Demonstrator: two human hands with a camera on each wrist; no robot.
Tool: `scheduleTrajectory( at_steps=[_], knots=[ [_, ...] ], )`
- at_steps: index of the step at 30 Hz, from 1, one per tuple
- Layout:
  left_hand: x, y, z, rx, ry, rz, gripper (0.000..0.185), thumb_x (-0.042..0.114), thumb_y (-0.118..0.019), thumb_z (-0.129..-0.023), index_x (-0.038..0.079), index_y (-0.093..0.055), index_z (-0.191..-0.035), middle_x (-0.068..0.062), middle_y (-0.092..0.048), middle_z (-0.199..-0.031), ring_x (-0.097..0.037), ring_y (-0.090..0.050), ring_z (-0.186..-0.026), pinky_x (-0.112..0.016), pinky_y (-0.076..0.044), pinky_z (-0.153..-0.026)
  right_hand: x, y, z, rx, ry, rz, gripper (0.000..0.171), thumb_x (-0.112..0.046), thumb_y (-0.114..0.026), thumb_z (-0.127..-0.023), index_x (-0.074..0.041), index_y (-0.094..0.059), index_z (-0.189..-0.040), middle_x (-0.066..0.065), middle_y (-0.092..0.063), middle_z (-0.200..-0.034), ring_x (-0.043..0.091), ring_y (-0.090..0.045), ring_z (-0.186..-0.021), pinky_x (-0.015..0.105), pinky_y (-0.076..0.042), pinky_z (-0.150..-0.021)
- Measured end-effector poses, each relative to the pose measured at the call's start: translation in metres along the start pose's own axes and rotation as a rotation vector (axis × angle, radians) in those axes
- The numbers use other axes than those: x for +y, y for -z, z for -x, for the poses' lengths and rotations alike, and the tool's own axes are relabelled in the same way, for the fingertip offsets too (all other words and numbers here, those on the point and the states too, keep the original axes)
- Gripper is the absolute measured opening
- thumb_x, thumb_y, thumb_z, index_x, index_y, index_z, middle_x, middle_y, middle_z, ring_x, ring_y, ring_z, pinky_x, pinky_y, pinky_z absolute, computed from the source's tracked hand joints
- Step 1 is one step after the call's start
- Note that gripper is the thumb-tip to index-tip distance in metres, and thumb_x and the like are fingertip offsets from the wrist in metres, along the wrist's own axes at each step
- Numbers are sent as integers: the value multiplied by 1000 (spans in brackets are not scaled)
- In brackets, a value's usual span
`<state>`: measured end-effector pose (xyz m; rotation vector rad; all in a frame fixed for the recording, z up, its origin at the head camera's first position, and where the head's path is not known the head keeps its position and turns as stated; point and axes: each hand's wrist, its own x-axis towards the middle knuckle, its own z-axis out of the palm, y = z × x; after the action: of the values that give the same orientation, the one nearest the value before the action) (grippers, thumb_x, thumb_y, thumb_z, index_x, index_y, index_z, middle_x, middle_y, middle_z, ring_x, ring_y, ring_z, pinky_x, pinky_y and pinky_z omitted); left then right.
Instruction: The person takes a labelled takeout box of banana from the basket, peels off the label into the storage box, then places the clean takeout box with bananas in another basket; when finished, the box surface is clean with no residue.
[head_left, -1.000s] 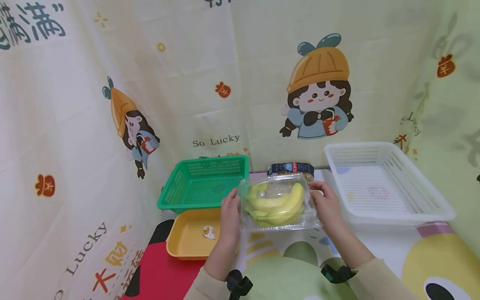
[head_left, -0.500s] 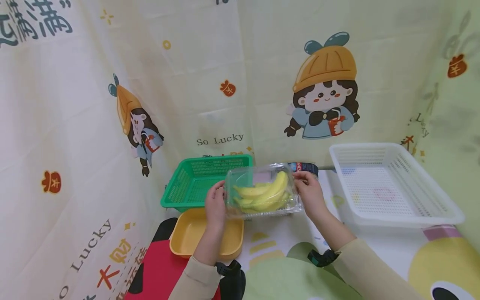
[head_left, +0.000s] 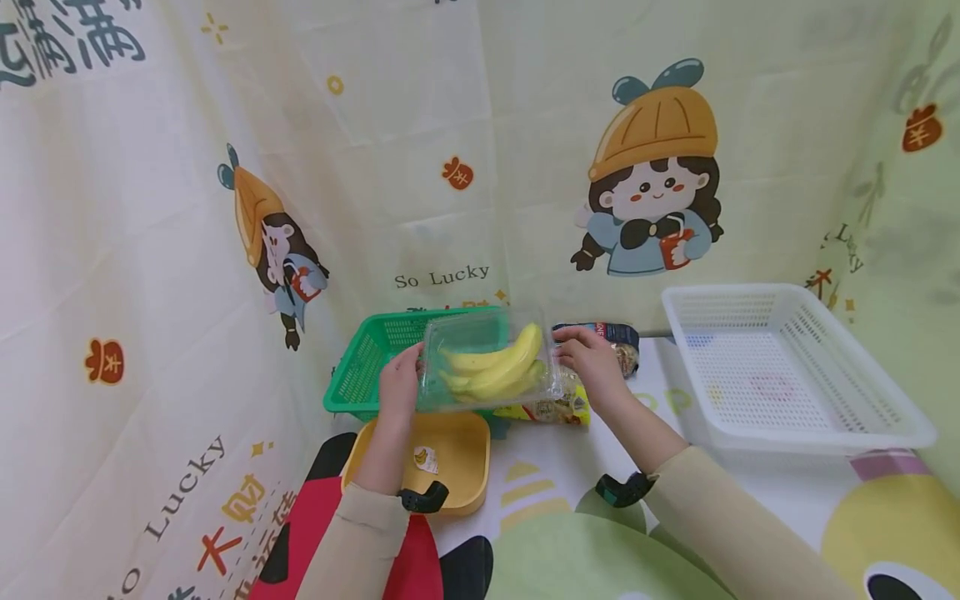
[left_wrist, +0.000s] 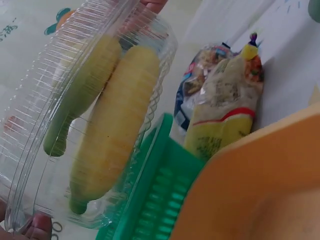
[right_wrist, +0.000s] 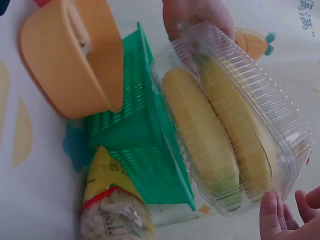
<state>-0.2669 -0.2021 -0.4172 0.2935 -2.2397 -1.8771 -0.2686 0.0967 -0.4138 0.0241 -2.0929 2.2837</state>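
Both hands hold a clear plastic clamshell box (head_left: 480, 327) by its two ends, in the air over the green basket (head_left: 358, 360). Yellow bananas (head_left: 504, 371) with some green at their ends lie inside the box. My left hand (head_left: 399, 387) grips the left end; in the left wrist view its fingertips (left_wrist: 41, 224) pinch the rim. On the right end, my right hand (head_left: 594, 363) holds the edge, and the right wrist view shows its fingertips (right_wrist: 270, 212) against the plastic. The box looks tilted, its far side higher.
Below the left forearm stands an orange-yellow bin (head_left: 467, 475) with a banana-printed paper (head_left: 425, 459) in it. A yellow-ended food bag (head_left: 551, 410) and a dark blue bag (head_left: 624, 340) lie right of the green basket. Farther right stands a white basket (head_left: 892, 408).
Both hands have carried the box of bananas left and a little up, from in front of the bags to over the green basket. The yellow-ended bag has come into view.
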Motion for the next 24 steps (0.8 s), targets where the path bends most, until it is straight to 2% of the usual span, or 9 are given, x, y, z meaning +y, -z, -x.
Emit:
scheduleTrajectory(
  at_steps=[5, 10, 15, 17, 21, 24],
  knots=[
    [5, 11, -16, -6, 47, -10, 42, 47, -44, -102, 24, -67, -128, -6, -65, -122, -23, -57, -109, -40, -49, -99, -8, -15, -8, -48, -35, -28, 37, -8, -45, -95, 2, -58, -128, 17, -55, -134, 20, -65, -103, 32, -55, -97],
    [16, 26, -32, -32, 78, -90, 46, 48, -41, -102, 25, -59, -139, -2, -58, -140, -25, -53, -124, -45, -43, -109, -13, -29, -17, -123, -94, -9, 38, -11, -43, -98, -1, -56, -133, 15, -53, -141, 29, -60, -119, 40, -49, -106],
    [26, 39, -53, -55, 88, -210, 51, 47, -39, -103, 17, -56, -140, -4, -46, -151, -29, -44, -135, -47, -34, -117, -14, -43, -30, -210, -172, -42, 41, -12, -43, -100, -2, -51, -140, 15, -46, -148, 33, -54, -129, 42, -45, -111],
    [28, 42, -61, -63, 85, -271, 53, 47, -38, -103, 13, -55, -139, -6, -44, -153, -30, -40, -139, -48, -32, -118, -14, -49, -35, -253, -201, -66, 43, -14, -43, -101, -2, -47, -143, 16, -42, -152, 34, -50, -134, 44, -42, -113],
    [29, 48, -76, -92, 107, -342, 57, 46, -37, -104, 13, -42, -150, -8, -31, -162, -32, -27, -149, -50, -26, -122, -13, -60, -44, -326, -258, -136, 47, -15, -44, -102, -3, -41, -148, 16, -28, -160, 37, -36, -144, 46, -33, -119],
    [27, 52, -86, -111, 134, -386, 59, 45, -35, -105, 13, -33, -155, -10, -23, -165, -34, -21, -151, -50, -22, -123, -11, -71, -50, -358, -302, -193, 51, -16, -45, -102, -3, -37, -150, 17, -17, -164, 40, -24, -149, 46, -25, -123]
  ],
)
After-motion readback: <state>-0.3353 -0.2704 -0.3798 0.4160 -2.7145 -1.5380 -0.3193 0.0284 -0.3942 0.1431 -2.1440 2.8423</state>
